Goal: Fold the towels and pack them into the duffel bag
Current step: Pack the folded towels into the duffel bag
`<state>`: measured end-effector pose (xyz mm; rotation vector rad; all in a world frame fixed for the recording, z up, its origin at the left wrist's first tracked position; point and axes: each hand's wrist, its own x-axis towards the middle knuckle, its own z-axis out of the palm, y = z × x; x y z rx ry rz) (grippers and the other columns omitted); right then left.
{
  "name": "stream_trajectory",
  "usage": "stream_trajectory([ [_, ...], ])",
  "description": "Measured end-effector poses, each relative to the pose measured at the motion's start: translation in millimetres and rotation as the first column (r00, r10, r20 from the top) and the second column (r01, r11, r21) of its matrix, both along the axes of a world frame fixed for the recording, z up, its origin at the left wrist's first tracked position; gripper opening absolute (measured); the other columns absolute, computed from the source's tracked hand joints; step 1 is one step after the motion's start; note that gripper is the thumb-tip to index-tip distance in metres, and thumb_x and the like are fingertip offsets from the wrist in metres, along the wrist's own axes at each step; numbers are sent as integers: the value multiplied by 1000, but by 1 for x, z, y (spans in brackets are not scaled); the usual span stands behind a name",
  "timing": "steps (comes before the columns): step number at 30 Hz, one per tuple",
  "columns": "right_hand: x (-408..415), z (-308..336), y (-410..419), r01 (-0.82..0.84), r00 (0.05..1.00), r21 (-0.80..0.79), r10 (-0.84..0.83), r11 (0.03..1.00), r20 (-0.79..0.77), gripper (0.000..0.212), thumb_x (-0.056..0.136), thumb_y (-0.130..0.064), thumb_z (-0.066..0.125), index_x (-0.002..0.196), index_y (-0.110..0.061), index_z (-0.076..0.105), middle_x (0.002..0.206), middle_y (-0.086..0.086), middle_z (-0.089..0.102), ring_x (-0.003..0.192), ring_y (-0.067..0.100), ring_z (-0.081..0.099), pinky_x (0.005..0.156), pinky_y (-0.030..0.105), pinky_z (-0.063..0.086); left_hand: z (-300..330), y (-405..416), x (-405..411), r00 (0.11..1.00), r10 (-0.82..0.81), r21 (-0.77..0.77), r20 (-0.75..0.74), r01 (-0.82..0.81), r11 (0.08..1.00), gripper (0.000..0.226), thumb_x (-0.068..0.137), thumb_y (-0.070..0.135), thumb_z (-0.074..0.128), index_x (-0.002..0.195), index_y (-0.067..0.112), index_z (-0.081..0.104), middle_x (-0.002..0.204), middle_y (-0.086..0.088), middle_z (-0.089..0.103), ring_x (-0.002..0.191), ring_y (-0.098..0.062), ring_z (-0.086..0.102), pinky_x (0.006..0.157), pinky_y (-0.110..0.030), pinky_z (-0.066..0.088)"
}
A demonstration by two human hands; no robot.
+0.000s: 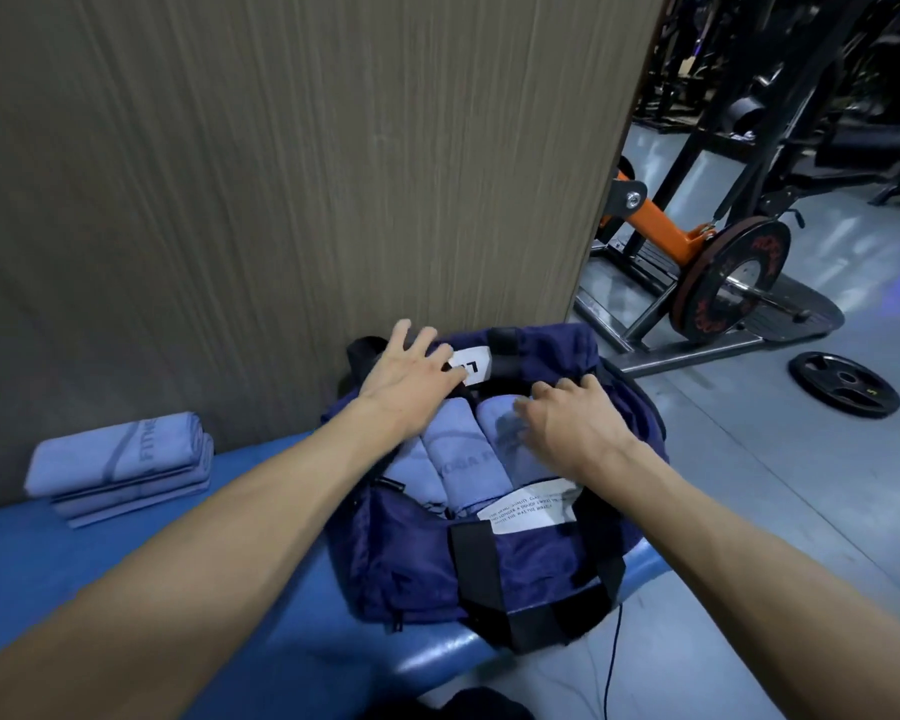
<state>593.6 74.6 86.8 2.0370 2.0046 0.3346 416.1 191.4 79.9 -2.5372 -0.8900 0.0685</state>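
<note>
Three rolled pale-blue towels (461, 449) already lie side by side inside the open navy fabric duffel bag (417, 563), which sits at the right end of the blue padded bench (126, 574) with its black webbing handle (481, 579) hanging over the near side. Your left hand (411, 371) reaches over the far-left part of the bag's opening, fingers spread and straight, resting on the far rim beside a white label with black lettering (471, 368); it grips nothing. Your right hand (572, 413) is over the right-hand roll with its fingers curled downward against the cloth; motion blur there means you cannot tell whether it is pinching the towel or only pressing it. A white printed tag (531, 511) shows at the bag's near rim. On the left of the bench, well apart from the bag, a stack of folded pale-blue towels (120, 467) rests against the grey wood-grain wall panel (281, 174). Off to the right on the grey floor stand an orange-and-black weight machine (697, 236) loaded with a black plate, and a loose black weight plate (845, 384) lying flat.
</note>
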Motion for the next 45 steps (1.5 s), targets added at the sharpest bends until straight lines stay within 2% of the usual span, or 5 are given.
stream_trajectory([
  [16,-56,-24,8,-52,961,-389,-59,920,-269,54,105,-53,32,156,-43,18,161,-2,15,139,35,24,103,59,39,-11,-12,-74,922,295,-207,249,-246,947,33,97,45,57,122,24,65,133,1,41,123,-27,36,95,-42,36],
  [21,-55,-25,10,-91,986,-449,17,889,-166,49,104,-38,45,150,-35,31,164,-2,10,144,40,17,102,66,37,3,-3,-86,616,373,-448,694,-36,893,30,99,41,59,119,20,65,137,14,45,122,-20,34,98,-39,33],
  [28,-79,19,19,25,953,-331,-123,943,-277,39,98,-51,46,134,-39,57,145,2,53,129,31,52,101,47,40,-7,0,-116,725,409,-651,554,70,756,43,91,49,68,126,25,63,138,13,42,128,-18,30,108,-40,29],
  [38,-201,30,56,-275,785,95,281,957,-552,20,95,-38,52,96,-25,67,98,8,72,94,36,64,73,38,49,-37,10,-247,441,453,-453,775,-112,884,17,92,16,68,108,21,71,107,3,63,101,-20,62,94,-38,49],
  [45,-286,-17,103,-291,667,-31,179,956,-724,29,99,-32,51,123,-21,63,124,8,65,113,34,60,93,40,50,-60,4,-352,33,642,-554,766,-473,686,12,86,22,75,96,18,69,95,-1,60,89,-26,64,81,-35,50],
])
